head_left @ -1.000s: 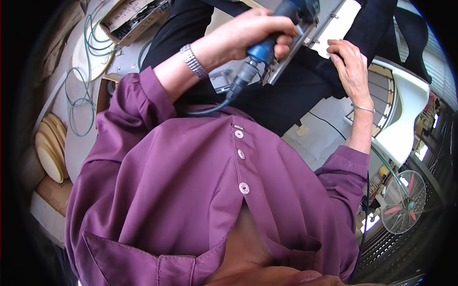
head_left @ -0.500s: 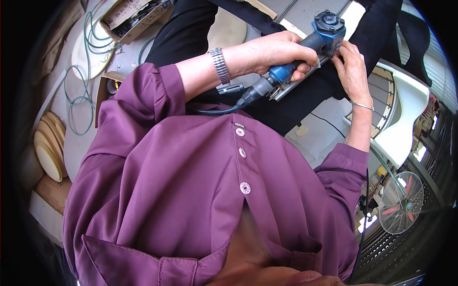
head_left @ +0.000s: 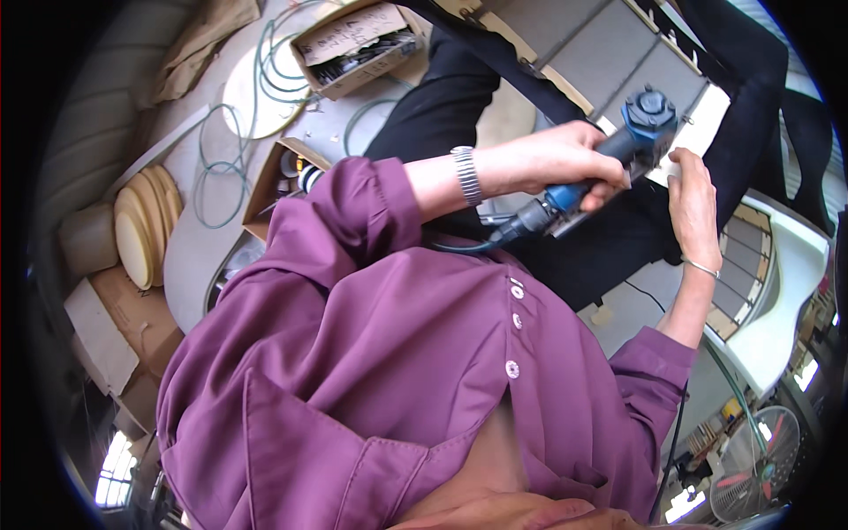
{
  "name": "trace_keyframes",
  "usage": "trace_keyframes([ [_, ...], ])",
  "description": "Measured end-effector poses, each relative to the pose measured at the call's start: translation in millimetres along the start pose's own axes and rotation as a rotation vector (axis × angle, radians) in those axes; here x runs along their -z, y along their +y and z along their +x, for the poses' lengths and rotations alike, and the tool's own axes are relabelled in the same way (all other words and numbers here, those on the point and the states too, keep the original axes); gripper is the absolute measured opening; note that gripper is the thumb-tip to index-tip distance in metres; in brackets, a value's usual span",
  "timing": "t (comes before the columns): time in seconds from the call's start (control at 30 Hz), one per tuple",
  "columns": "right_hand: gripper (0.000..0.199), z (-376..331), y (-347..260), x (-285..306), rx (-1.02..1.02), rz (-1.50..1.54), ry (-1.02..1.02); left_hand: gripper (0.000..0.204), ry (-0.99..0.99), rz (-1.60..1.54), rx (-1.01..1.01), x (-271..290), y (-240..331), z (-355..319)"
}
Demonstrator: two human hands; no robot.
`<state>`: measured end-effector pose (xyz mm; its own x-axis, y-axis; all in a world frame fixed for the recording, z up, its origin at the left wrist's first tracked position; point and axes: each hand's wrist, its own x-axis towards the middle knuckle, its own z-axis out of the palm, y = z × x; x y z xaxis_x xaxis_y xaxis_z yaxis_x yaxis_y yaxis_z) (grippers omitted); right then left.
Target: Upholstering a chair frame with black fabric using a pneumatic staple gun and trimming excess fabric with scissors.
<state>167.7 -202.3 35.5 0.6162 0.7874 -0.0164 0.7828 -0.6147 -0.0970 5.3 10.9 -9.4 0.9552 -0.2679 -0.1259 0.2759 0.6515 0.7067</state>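
Observation:
My left hand (head_left: 579, 172), with a metal watch band at its wrist, is closed round the grip of a blue and black air stapler (head_left: 649, 119). The stapler's head points away from me. Its metal magazine (head_left: 570, 223) shows partly below my fingers. From the grip's end a green air hose (head_left: 459, 248) runs off to the left. My right hand (head_left: 693, 208), a thin bangle at the wrist, is just right of the stapler head. Its fingers are stretched out with nothing seen in them, close to the pale edge of a panel frame (head_left: 714, 115).
Grey panels with dark clips (head_left: 609, 44) lie beyond my legs. At the left stand an open carton of dark parts (head_left: 358, 53), another carton (head_left: 265, 199), coiled green hose (head_left: 216, 168) and stacked round discs (head_left: 146, 230). A white curved frame (head_left: 786, 300) and a fan (head_left: 755, 464) are at the right.
The view has swung, so everything sits lower and further right. My right hand's fingers, earlier bent at the stapler's head, have come away from it and straightened. My left hand keeps its grip.

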Motion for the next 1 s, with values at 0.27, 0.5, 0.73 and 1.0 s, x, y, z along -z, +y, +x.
trace_keyframes([
  [0.27,0.031,71.5,-107.3,-73.7,0.235,0.455,0.222,0.028,0.464,0.211,-0.259,31.3,94.8,-125.3],
  [0.5,0.047,145.8,-132.0,-138.9,0.369,0.572,0.329,0.030,0.635,0.116,-0.332,42.6,97.5,-173.6],
  [0.73,0.032,164.6,-139.8,-139.1,0.247,0.501,0.476,0.037,0.652,0.129,-0.295,39.1,92.9,-173.4],
  [1.0,0.029,162.9,-111.0,-141.7,0.206,0.506,0.140,0.041,0.671,0.116,-0.333,33.9,93.0,-182.0],
])
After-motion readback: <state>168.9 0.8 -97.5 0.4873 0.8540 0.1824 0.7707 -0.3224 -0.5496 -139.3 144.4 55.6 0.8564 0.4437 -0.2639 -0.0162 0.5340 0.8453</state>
